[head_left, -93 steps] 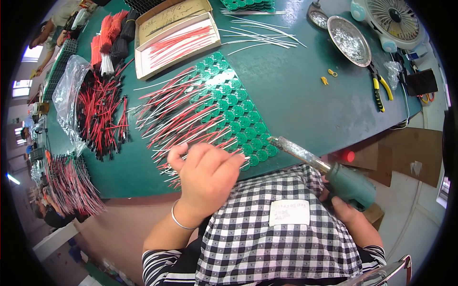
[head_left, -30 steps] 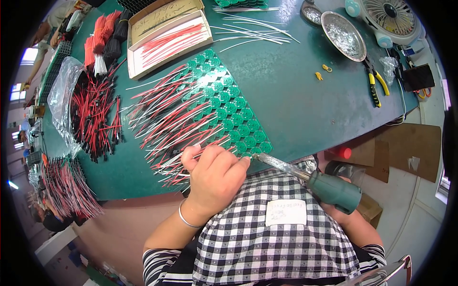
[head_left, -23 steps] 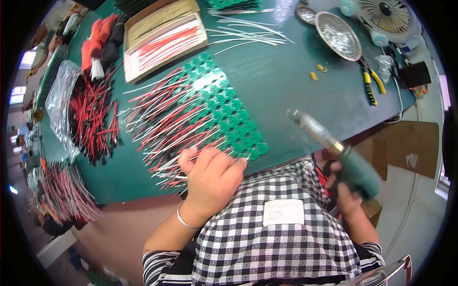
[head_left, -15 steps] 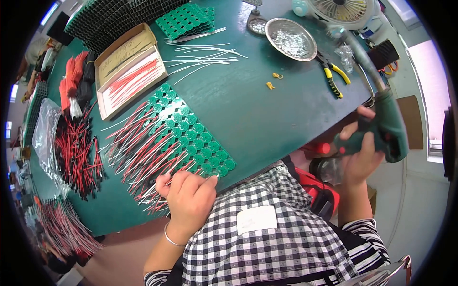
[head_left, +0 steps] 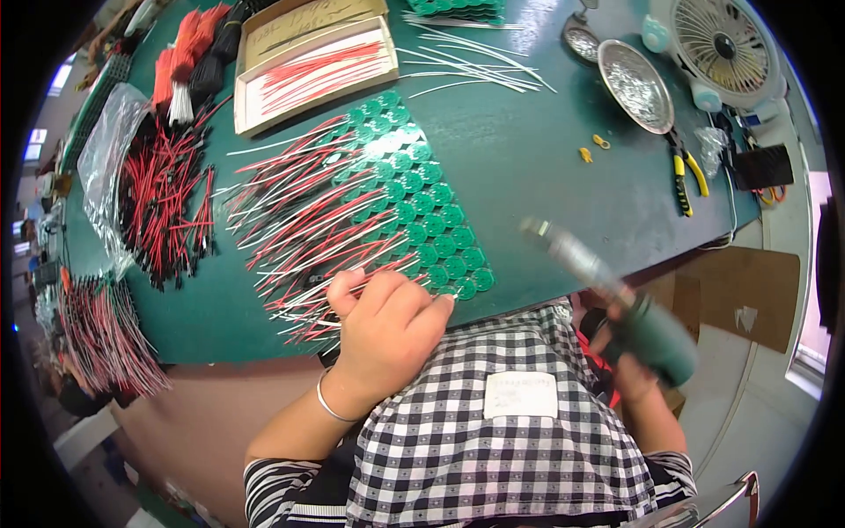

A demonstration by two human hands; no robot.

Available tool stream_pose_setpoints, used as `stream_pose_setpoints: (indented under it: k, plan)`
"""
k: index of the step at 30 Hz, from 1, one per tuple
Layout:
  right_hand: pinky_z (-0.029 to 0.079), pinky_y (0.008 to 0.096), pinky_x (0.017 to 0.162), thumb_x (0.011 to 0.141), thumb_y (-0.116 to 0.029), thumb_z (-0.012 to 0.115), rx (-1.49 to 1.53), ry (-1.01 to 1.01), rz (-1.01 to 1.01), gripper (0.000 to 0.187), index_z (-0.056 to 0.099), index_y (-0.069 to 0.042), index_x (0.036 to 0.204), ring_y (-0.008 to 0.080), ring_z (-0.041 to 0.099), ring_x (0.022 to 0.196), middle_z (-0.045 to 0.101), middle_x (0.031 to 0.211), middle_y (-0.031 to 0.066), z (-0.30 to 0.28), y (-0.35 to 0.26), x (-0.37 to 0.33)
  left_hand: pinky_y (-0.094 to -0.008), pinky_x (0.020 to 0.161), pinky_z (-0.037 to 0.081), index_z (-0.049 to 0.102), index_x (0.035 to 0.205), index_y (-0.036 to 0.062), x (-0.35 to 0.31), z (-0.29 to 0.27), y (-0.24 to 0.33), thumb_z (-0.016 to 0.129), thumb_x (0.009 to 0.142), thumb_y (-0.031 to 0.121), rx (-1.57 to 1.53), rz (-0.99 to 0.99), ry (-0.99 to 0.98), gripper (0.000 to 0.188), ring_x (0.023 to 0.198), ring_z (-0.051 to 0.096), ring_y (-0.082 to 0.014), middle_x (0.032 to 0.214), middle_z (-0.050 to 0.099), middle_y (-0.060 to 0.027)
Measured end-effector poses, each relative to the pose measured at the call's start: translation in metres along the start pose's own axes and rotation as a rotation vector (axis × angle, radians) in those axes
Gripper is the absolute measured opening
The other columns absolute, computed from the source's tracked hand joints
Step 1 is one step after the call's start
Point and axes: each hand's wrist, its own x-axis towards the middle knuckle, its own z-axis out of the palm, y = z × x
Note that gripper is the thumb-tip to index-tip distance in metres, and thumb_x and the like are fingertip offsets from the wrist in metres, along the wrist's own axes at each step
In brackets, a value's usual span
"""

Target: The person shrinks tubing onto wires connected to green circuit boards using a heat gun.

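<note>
A panel of round green circuit boards (head_left: 429, 231) lies on the table, with rows of red and white wires (head_left: 308, 224) reaching out from its left side. My left hand (head_left: 392, 321) is closed at the panel's near end, its fingers curled over the nearest wires and its thumb at the near corner. What lies under the fingers is hidden. My right hand (head_left: 635, 380) grips a green pistol-shaped tool (head_left: 656, 339) with a long metal barrel. Its barrel points over the table's front edge towards the panel, apart from it. Motion blurs both the tool and this hand.
A cardboard box (head_left: 317, 110) of red wires stands behind the panel. Loose white wires (head_left: 475, 66), a metal bowl (head_left: 635, 86), yellow-handled pliers (head_left: 680, 180) and a fan (head_left: 723, 48) lie farther back. Bundled red and black wires (head_left: 167, 198) spread at the left.
My right hand has swung the tool leftward and down, from upright beside the table to pointing over its edge. The view has shifted. My left hand stays at the panel's near end.
</note>
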Motion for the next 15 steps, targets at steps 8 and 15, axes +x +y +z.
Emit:
stream_pose_setpoints:
  k: [8,15]
  plan:
    - [0.051,0.0391,0.081,0.067,-0.011,0.065,-0.454,-0.160,-0.402,0.029,0.069,-0.005,0.095,0.0304,0.064,0.087,0.068,0.092,0.0100,0.011,0.007,-0.014,-0.0434,0.091,0.026,0.066,0.082,0.0169,-0.005,-0.001,0.000,0.067,0.073,0.014,-0.004,-0.013,0.004,0.010,0.079,0.053,-0.0130,0.074,0.049,0.0047]
    - [0.042,0.0420,0.093,0.078,-0.023,0.067,-0.380,-0.217,-0.291,0.030,0.066,-0.010,0.105,0.0315,0.054,0.105,0.064,0.108,0.0087,0.006,0.020,-0.028,-0.0433,0.091,0.027,0.066,0.082,0.0165,-0.004,-0.002,0.001,0.067,0.073,0.014,-0.012,-0.017,0.009,0.010,0.079,0.053,-0.0134,0.074,0.049,0.0044]
